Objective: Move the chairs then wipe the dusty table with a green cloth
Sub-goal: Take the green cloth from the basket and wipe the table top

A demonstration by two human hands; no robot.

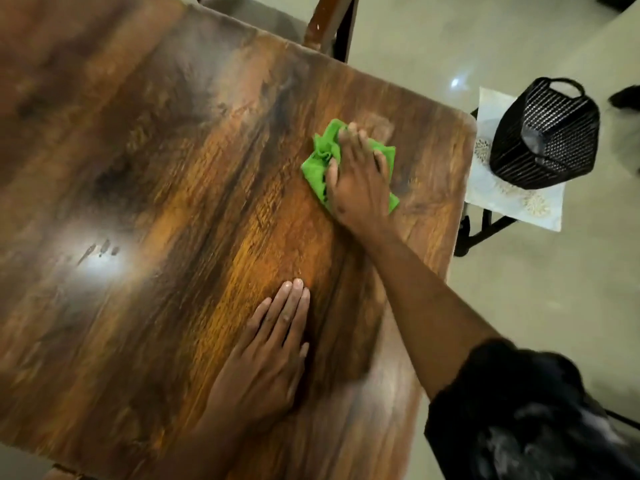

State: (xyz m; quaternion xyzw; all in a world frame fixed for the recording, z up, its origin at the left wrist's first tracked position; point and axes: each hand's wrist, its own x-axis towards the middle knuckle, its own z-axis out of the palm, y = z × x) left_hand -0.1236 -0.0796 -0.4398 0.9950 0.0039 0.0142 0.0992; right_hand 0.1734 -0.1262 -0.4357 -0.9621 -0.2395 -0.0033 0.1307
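Worktop (145, 174) — dark wood grain, a bright glare patch on its left half; I see it filling most of the view.

Green cloth (320, 152) — crumpled, lying on the worktop near its far right corner, edges sticking out around the hand on top of it.

Right hand (358, 183) — palm down on the cloth, fingers spread and pressing it flat against the wood; I read the grip as a flat press, not a clenched fist. A dark sleeve (512, 403) covers the upper arm.

Left hand (266, 355) — released, empty, flat on bare wood nearer to me, fingers together, well apart from the cloth.

Chair (332, 26) — wooden frame at the worktop's far edge, partly cut off.

Black basket (547, 133) — sits on a pale patterned seat (516, 199) just beyond the worktop's right edge, on the tiled floor (519, 289).
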